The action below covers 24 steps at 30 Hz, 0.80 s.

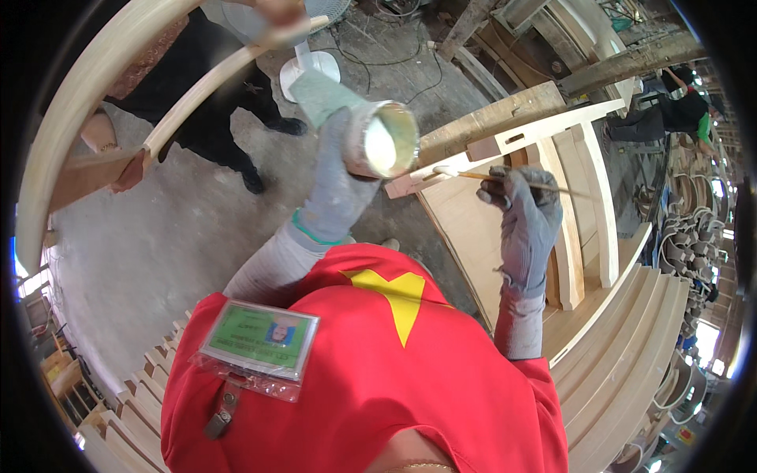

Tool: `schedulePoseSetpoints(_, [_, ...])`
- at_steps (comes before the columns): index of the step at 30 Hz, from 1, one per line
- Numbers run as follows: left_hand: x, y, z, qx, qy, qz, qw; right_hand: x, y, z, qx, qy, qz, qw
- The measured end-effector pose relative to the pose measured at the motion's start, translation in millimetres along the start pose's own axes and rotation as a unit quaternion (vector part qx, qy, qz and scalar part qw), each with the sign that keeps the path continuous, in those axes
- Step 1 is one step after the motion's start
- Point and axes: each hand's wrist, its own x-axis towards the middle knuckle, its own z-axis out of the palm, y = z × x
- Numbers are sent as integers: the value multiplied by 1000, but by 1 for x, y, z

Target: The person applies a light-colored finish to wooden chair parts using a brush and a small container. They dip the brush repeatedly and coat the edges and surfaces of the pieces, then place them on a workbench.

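1. My left fingers [337,140] hold the cup [364,146]; I'd steady it near the rail [412,184].
2. My right fingers [494,191] pinch the brush [475,175], its white tip left of them, at the rail.
3. I'd stroke lightly, avoiding drips.

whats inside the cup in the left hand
The cup in the left hand holds a white substance, with yellowish inner wall showing beside it. The bottom is covered, so the depth cannot be seen.

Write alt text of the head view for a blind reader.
Gloved left hand holds a cup of white substance; gloved right hand holds a thin stick, its white tip at a pale wooden rail. Another person stands by a curved wooden frame.
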Motion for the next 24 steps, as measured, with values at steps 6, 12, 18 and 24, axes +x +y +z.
schedulePoseSetpoints(6, [-9, 24, -28, 241, -42, 11, 970, 29, 28, -16, -128, -59, 21, 990])
schedulePoseSetpoints(12, [-29, 24, -40, 76, 26, -140, 987, 41, 45, -12, -155, -98, 32, 983])
schedulePoseSetpoints(18, [-29, 36, -47, 338, -42, 17, 940, 43, 52, -12, -161, -112, 30, 980])
schedulePoseSetpoints(24, [-35, 33, -48, 324, -19, 26, 946, 44, 55, -15, -156, -98, 26, 983])
